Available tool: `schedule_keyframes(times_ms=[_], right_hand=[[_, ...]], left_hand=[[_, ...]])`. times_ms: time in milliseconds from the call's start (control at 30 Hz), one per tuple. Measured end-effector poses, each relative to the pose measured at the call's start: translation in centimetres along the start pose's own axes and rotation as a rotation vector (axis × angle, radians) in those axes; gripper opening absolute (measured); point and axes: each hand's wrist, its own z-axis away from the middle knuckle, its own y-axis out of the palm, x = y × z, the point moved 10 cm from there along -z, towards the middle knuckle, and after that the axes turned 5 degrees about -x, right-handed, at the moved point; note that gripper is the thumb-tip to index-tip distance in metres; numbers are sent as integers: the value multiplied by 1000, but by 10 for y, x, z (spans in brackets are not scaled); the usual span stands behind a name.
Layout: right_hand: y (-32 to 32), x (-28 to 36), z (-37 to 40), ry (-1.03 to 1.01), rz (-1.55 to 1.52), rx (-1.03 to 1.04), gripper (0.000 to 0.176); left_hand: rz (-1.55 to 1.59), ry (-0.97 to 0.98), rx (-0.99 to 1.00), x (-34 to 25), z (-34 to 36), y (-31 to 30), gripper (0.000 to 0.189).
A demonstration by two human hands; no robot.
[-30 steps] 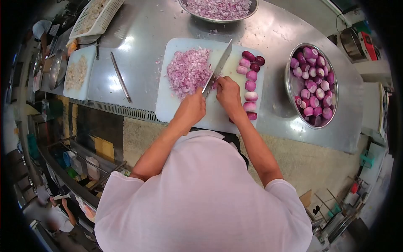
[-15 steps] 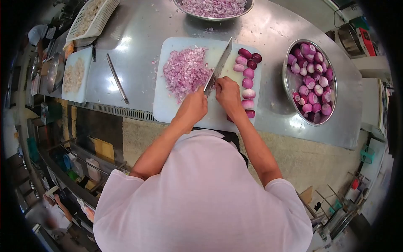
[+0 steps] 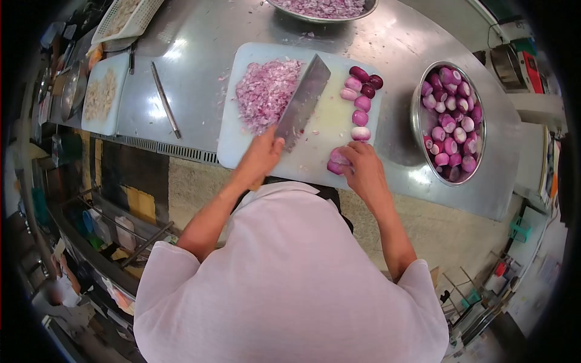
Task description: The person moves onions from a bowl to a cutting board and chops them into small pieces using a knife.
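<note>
My left hand [image 3: 262,158] is closed round the handle of a broad cleaver [image 3: 307,100], its blade tilted beside a heap of chopped onion [image 3: 264,92] on the white cutting board [image 3: 233,145]. At the board's right front, my right hand [image 3: 365,169] has its fingers bent over a purple onion piece [image 3: 339,156]. Another onion piece [image 3: 336,168] lies against it. Beyond that hand, peeled onions [image 3: 361,118] stand in a column along the board's right side.
A steel bowl [image 3: 417,124] of peeled onions stands at the right. Behind the board is a bowl [image 3: 327,19] of chopped onion. To the left lie a steel rod [image 3: 163,100], a small board [image 3: 112,124] and a white basket [image 3: 145,18]. A co-worker [image 3: 66,287] is at the lower left.
The cleaver has moved off the spot by my right hand and turned its flat side up, next to the heap. My right hand has moved right and nearer to me, onto the onion pieces.
</note>
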Motion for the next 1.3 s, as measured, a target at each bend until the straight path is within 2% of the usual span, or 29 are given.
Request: schedule_keyframes(times_ms=[133, 233, 267, 333, 400, 433, 467, 533, 600, 633, 700, 833, 933, 1133, 1233, 1300], right_hand=[[9, -9, -8, 35, 56, -27, 34], [22, -6, -16, 93, 25, 95, 35], [20, -4, -22, 80, -10, 53, 34], [22, 0, -34, 49, -47, 19, 34], [15, -8, -47, 113, -110, -107, 34], [19, -7, -54, 103, -112, -106, 34], [18, -4, -62, 69, -148, -164, 33], [26, -3, -75, 41, -183, -228, 33], [37, 15, -93, -111, -165, -301, 33], [39, 19, -98, -112, -164, -303, 33], [50, 23, -108, -60, -163, -192, 33], [46, 37, -112, -108, -65, -191, 29], [51, 39, -115, -149, -13, -182, 24], [53, 44, -119, -164, 81, -155, 21], [53, 45, -117, -188, 61, -159, 21], [52, 44, -117, -170, 28, -156, 22]], left_hand=[[-199, 68, -84, -14, -13, -32, 27], [-269, 123, -123, -29, 3, -28, 27], [-267, 117, -136, -31, 12, -27, 27], [-159, 84, 30, -30, 25, -8, 27], [-142, 90, 9, -16, 26, -15, 27], [-125, 102, 10, -10, 27, -18, 27], [-126, 102, 6, -3, 25, -24, 27], [-137, -73, -67, 7, 15, -50, 27], [-213, 5, -82, -13, 13, -58, 25], [-288, 78, -93, -25, 13, -59, 23], [-292, 96, -108, -37, 14, -55, 21], [-279, 154, -135, -36, -8, -30, 17], [-320, 69, -102, -46, 0, -42, 17], [-179, 80, -120, -37, -7, -29, 16], [-159, 17, -109, -40, 5, -33, 17], [-208, 50, -112, -36, -7, -24, 18]])
